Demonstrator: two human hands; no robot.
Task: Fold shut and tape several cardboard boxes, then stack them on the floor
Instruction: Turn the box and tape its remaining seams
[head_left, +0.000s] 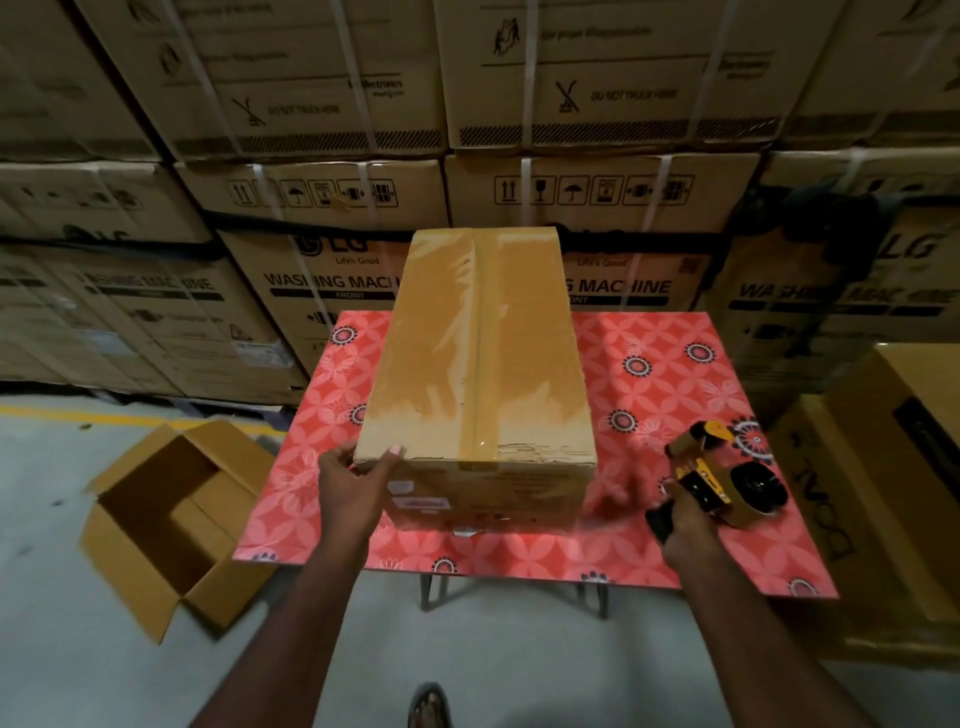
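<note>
a closed cardboard box (480, 353), brown tape running along its top seam, is sitting on a red floral table (670, 374). the left hand (358, 480) is gripping the box's near left corner, thumb lying on top and fingers curling under the edge. the right hand (685, 525) is clamping the handle of a yellow tape dispenser (727, 480) just right of the box, while an open cardboard box (166, 519) is lying on the floor (67, 665) to the left.

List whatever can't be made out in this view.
Head view:
Inside of the taped box: hidden by its closed flaps.
Labels on its near side: too small and blurred to read.
Right hand on the tape dispenser: motion-blurred.
Box at the right: cut off by the frame edge.
</note>
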